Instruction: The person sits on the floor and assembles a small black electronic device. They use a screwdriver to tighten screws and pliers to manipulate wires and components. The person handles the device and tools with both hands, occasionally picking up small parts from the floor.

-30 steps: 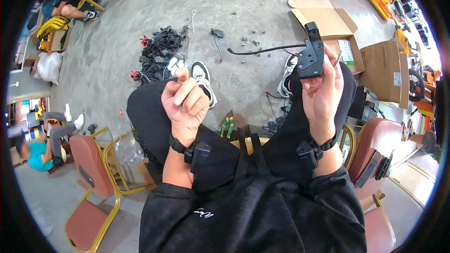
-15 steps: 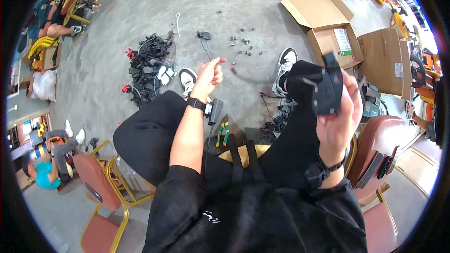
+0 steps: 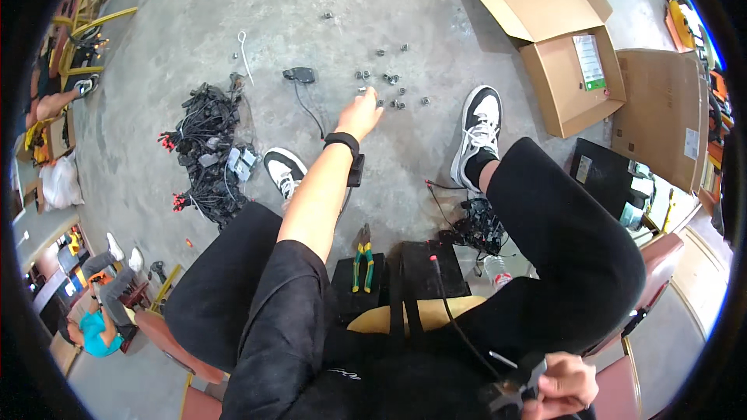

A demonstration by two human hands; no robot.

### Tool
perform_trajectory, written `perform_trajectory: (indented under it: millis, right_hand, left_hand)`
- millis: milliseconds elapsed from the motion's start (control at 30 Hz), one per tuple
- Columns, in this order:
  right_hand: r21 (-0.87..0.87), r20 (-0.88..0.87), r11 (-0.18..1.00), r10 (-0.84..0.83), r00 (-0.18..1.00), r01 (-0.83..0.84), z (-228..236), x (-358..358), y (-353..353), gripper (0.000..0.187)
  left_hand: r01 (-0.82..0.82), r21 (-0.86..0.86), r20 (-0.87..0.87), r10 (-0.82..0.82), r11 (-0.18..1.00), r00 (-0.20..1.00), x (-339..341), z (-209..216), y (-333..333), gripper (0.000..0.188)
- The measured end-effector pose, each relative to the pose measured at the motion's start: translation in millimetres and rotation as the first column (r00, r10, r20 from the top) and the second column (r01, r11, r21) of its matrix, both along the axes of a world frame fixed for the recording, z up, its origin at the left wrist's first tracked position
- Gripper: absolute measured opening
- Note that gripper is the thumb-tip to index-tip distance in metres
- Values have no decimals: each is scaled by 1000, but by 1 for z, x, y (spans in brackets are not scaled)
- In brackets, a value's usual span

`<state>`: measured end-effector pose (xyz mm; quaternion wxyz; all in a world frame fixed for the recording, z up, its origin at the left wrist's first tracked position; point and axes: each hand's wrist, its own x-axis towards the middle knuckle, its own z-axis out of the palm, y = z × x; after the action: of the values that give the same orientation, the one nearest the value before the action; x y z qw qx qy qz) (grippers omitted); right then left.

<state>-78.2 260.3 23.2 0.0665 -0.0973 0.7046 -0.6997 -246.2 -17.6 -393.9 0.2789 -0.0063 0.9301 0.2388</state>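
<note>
My left hand [image 3: 360, 115] reaches down among several small metal fittings [image 3: 391, 79] scattered on the concrete floor. Its fingers are bunched together; whatever lies between the tips is too small to make out. Low at the right, my right hand [image 3: 566, 383] grips a dark device [image 3: 513, 390], partly blurred, close to my lap. A thin black cable [image 3: 459, 323] with a red tip runs up from that device across my lap. Beside my left hand on the floor lies a small black box with a cable [image 3: 299, 75].
A tangled pile of black cabled devices [image 3: 208, 152] lies left, and a smaller cable bundle [image 3: 478, 227] right. Green-handled pliers [image 3: 363, 260] rest between my legs. An open cardboard box [image 3: 545, 105] stands far right beside a larger carton [image 3: 657, 117]. Another person [image 3: 97, 330] sits at left.
My left hand has moved forward and right, down to the metal fittings. The right hand has lowered the dark device from beside my knee toward my lap. The whole view has shifted.
</note>
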Motion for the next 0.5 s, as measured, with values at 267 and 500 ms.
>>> perform_trajectory:
  millis: [267,500]
  right_hand:
    - [-21,80,999,35,996,-34,-13,-25,6,26]
    - [17,106,994,110,988,-112,-5,-24,8,28]
  left_hand:
    - [29,-13,-49,-30,999,998,-1,-36,4,35]
    - [-9,53,-106,14,999,994,4,-43,2,29]
